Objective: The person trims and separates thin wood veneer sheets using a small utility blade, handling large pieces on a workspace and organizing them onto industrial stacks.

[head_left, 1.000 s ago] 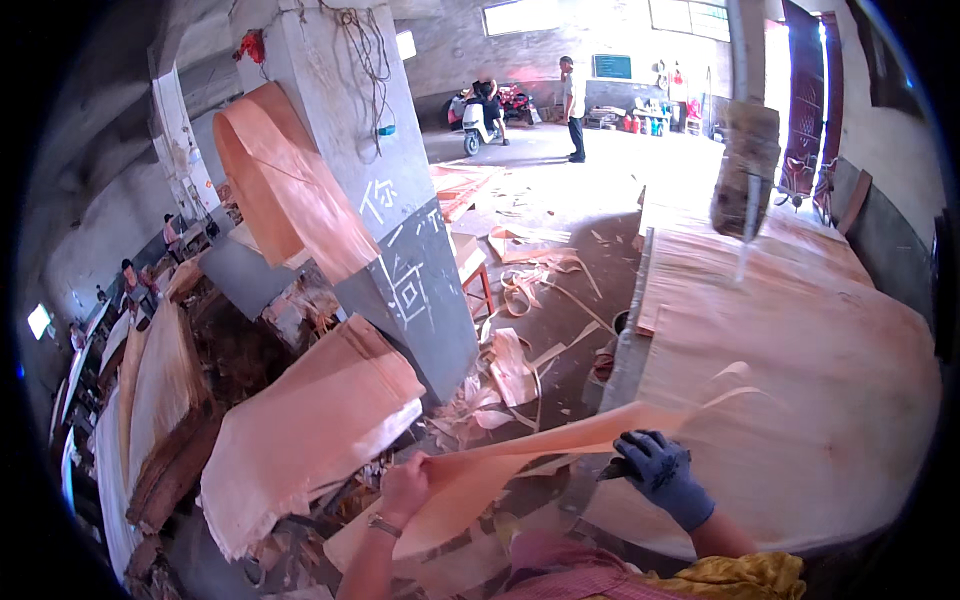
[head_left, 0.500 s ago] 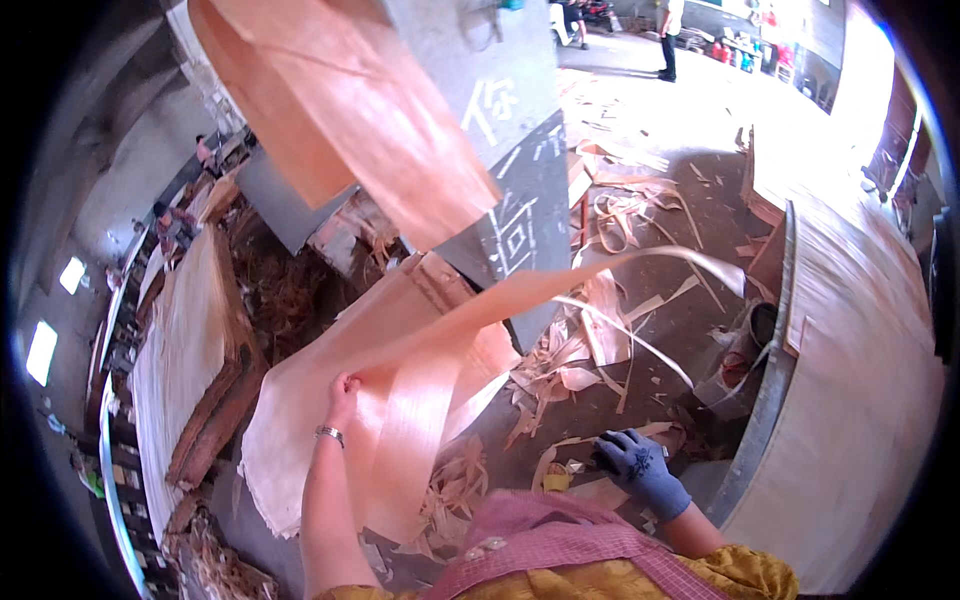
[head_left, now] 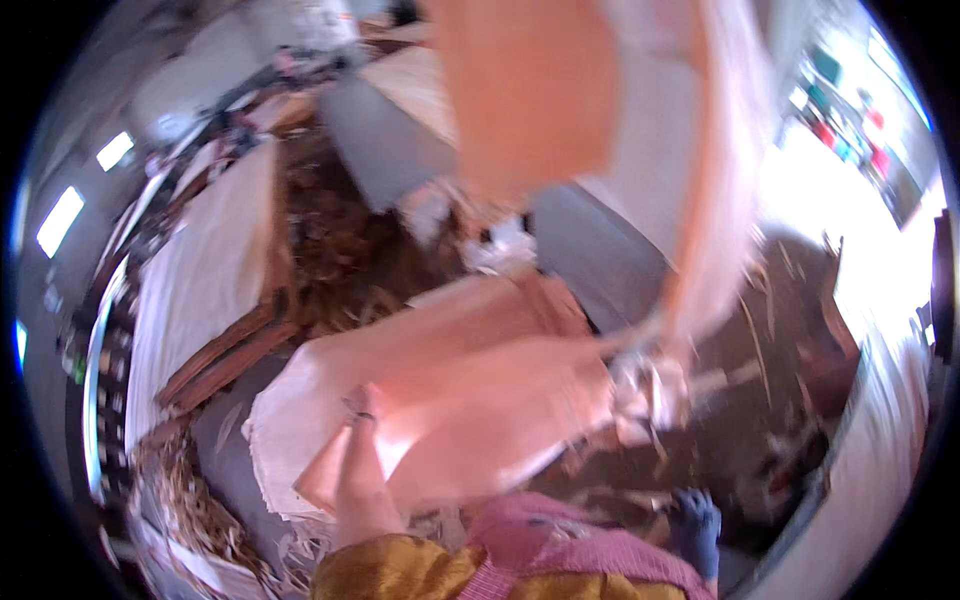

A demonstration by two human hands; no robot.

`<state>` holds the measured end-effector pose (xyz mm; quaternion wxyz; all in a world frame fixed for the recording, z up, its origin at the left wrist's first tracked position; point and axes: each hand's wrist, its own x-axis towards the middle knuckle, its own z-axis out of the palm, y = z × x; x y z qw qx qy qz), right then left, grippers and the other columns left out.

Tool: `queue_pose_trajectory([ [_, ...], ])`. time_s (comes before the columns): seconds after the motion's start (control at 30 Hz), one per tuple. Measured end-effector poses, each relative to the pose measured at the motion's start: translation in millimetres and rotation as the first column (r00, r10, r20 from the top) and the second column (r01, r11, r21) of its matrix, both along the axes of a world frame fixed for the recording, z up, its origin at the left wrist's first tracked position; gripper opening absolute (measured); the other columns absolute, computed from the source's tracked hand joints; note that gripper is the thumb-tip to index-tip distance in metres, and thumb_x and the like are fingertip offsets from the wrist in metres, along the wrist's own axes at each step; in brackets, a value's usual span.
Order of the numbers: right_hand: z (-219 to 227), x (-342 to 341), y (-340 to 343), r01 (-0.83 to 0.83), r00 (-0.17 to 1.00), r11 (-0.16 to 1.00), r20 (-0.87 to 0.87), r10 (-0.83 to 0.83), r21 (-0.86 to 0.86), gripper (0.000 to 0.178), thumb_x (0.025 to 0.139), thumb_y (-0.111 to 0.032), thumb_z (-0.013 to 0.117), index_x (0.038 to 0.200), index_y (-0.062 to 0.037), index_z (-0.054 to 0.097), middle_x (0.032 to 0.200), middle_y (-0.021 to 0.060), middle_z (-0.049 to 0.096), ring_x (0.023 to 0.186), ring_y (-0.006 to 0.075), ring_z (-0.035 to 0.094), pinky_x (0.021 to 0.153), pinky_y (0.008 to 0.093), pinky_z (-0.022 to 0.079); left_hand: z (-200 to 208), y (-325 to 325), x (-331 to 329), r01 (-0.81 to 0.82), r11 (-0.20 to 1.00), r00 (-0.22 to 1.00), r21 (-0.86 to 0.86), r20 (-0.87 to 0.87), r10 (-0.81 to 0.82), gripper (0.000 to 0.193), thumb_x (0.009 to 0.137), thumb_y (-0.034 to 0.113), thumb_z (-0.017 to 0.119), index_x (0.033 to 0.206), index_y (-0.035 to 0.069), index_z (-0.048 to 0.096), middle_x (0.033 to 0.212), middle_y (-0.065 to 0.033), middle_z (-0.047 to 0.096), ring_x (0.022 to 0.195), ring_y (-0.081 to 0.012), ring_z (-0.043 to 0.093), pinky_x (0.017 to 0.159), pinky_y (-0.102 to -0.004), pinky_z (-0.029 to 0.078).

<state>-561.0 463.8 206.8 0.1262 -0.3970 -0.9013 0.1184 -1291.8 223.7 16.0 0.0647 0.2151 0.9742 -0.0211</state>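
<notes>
Pretty blurry shot, but here's what's visible. Closest in, the right hand (head_left: 695,528) in a blue glove sits low by the pink-and-yellow clothing (head_left: 560,560), and I can't tell if it's closed or holding anything. The bare left hand (head_left: 362,405) reaches up onto a thin wood veneer sheet (head_left: 480,410); its fingers look pressed to the sheet, though whether they're actually pinching it is unclear. That sheet lies across a pale stack of veneer (head_left: 290,440). Just past it there's wood scrap litter (head_left: 350,250) on the floor, a grey concrete pillar (head_left: 600,250), and another veneer sheet (head_left: 530,90) hanging up top.
</notes>
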Motion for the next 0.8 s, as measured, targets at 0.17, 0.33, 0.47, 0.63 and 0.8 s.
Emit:
queue_pose_trajectory([
  [0.17, -23, -57, 19, -0.145, 0.986, 0.989, 0.081, 0.147, -0.021, 0.038, 0.078, -0.025, 0.075, 0.114, -0.0156, 0.065, 0.112, 0.0096, 0.067, 0.099, 0.0296, 0.063, 0.089, 0.0408, 0.05, -10, 69, 13, -0.121, 0.989, 0.989, 0.088, -0.07, 0.128, 0.039, 0.091, 0.029, 0.051, 0.125, 0.011, 0.059, 0.134, -0.0156, 0.054, 0.129, -0.0357, 0.046, 0.109, -0.0634, 0.024],
  [0.33, 1, -150, 60, -0.309, 0.943, 0.939, -0.176, 0.282, -0.149, 0.035, 0.078, -0.02, 0.076, 0.109, -0.01, 0.065, 0.106, 0.0126, 0.067, 0.097, 0.0304, 0.064, 0.082, 0.0416, 0.052, 40, 42, 55, -0.038, 0.987, 0.995, 0.155, -0.083, 0.051, 0.05, 0.082, 0.021, 0.063, 0.129, 0.012, 0.049, 0.14, -0.0162, 0.044, 0.132, -0.0356, 0.038, 0.112, -0.0621, 0.021],
  [0.47, 6, -186, 69, -0.507, 0.84, 0.851, -0.144, 0.524, 0.141, 0.036, 0.082, -0.014, 0.076, 0.112, -0.0045, 0.06, 0.109, 0.013, 0.067, 0.097, 0.028, 0.065, 0.079, 0.0394, 0.054, 32, 6, 109, -0.102, 0.976, 0.994, 0.193, -0.026, 0.109, 0.049, 0.08, 0.023, 0.066, 0.126, 0.011, 0.052, 0.133, -0.0169, 0.049, 0.128, -0.0355, 0.041, 0.111, -0.0597, 0.024],
  [0.63, -38, -205, 79, -0.375, 0.873, 0.541, -0.483, -0.067, -0.753, 0.046, 0.094, -0.015, 0.064, 0.135, -0.0025, 0.048, 0.129, 0.0144, 0.06, 0.125, 0.0202, 0.051, 0.101, 0.0349, 0.044, 22, 29, 169, 0.166, 0.981, 0.867, 0.1, 0.459, -0.194, 0.048, 0.088, 0.034, 0.06, 0.128, 0.011, 0.05, 0.133, -0.0174, 0.049, 0.122, -0.0339, 0.048, 0.105, -0.0542, 0.034],
  [0.8, -55, -223, 78, -0.372, 0.792, 0.429, -0.522, -0.317, -0.824, 0.036, 0.094, -0.021, 0.059, 0.126, -0.0049, 0.059, 0.103, 0.0046, 0.064, 0.079, 0.012, 0.061, 0.054, 0.0237, 0.049, 57, 125, 263, 0.127, 0.764, 0.309, 0.633, 0.706, -0.637, 0.049, 0.095, 0.044, 0.054, 0.131, 0.011, 0.048, 0.133, -0.0179, 0.05, 0.115, -0.0322, 0.055, 0.099, -0.0486, 0.045],
])
